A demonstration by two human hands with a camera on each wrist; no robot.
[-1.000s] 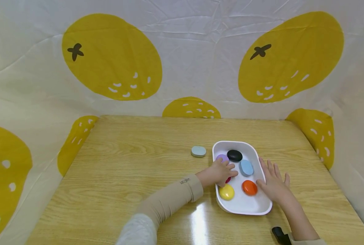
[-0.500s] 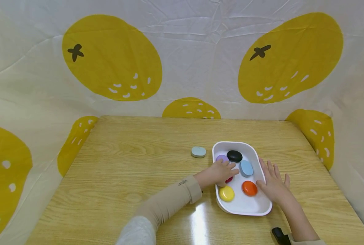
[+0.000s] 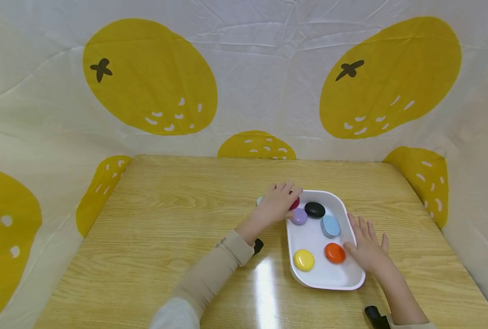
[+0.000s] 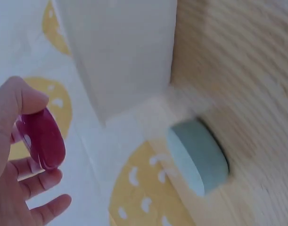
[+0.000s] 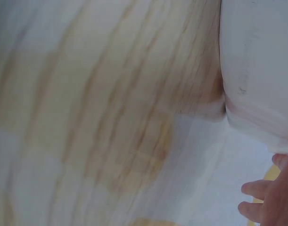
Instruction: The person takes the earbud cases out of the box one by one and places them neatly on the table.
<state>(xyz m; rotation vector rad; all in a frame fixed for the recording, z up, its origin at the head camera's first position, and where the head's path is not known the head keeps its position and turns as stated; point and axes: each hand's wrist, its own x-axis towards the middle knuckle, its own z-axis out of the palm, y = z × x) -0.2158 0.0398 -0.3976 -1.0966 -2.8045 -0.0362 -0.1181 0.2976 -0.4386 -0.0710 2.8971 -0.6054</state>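
Note:
My left hand (image 3: 273,204) pinches a glossy dark red oval pebble (image 4: 42,139) between thumb and fingers, above the upper left rim of a white tray (image 3: 315,235). Beneath that hand a pale green oval block (image 4: 198,155) lies on the table, mostly hidden in the head view. My right hand (image 3: 369,249) touches the tray's right side with its fingers spread. Inside the tray are a lilac pebble (image 3: 299,216), a black pebble (image 3: 315,210), a light blue block (image 3: 330,226), a yellow pebble (image 3: 304,260) and an orange-red pebble (image 3: 334,253).
A wooden table (image 3: 178,205) extends to the left of the tray. White cloth (image 3: 264,82) with yellow fruit prints hangs behind and at both sides. Black wrist gear (image 3: 377,317) shows at the right forearm.
My left hand has lifted the dark red pebble from the tray's left part and moved up and left to its rim. The right hand and tray stay still.

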